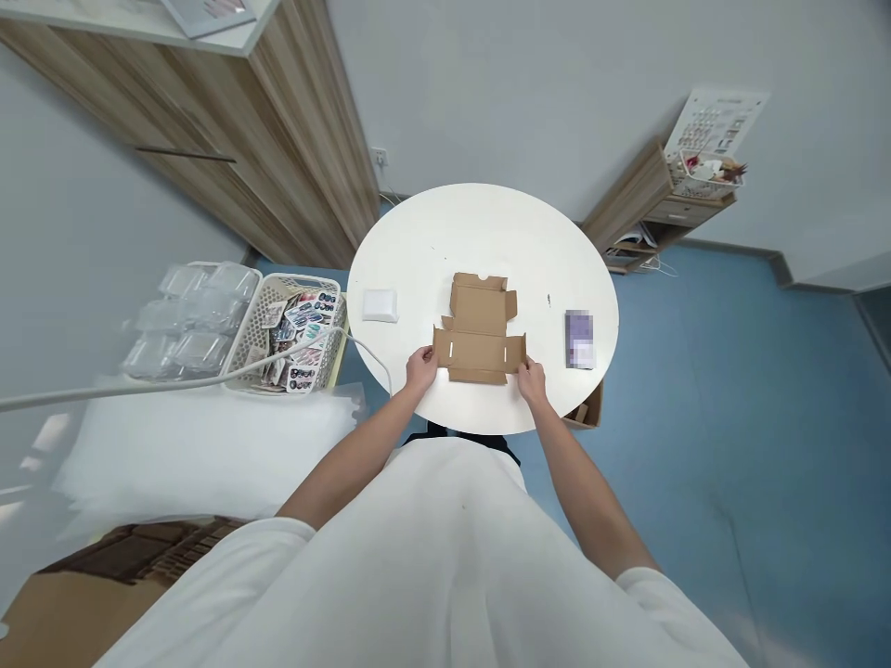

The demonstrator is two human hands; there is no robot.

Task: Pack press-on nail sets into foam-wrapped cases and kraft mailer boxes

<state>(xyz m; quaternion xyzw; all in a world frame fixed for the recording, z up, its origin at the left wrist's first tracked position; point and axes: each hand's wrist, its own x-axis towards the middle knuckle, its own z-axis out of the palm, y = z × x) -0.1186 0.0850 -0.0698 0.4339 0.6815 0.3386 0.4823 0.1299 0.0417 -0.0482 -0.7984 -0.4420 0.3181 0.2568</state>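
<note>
Flat cardboard box blank [479, 327] lies unfolded on the round white surface [418, 241], between the two hands and reaching away from them. Left hand [421, 367] pinches the near-left side flap; right hand [531, 378] pinches the near-right flap. Both hands closed narrowly on card; exact finger placement too small to read, probably thumb on top. Beyond the left hand, well apart: white packet [380, 305]. Beyond the right hand: small purple item [579, 340]. Left of the surface: basket of printed packets [301, 341].

Risk: the blank sits near the surface's close edge; uneven pull from one hand could skew a crease, tear a tab, or slide it off.
</note>
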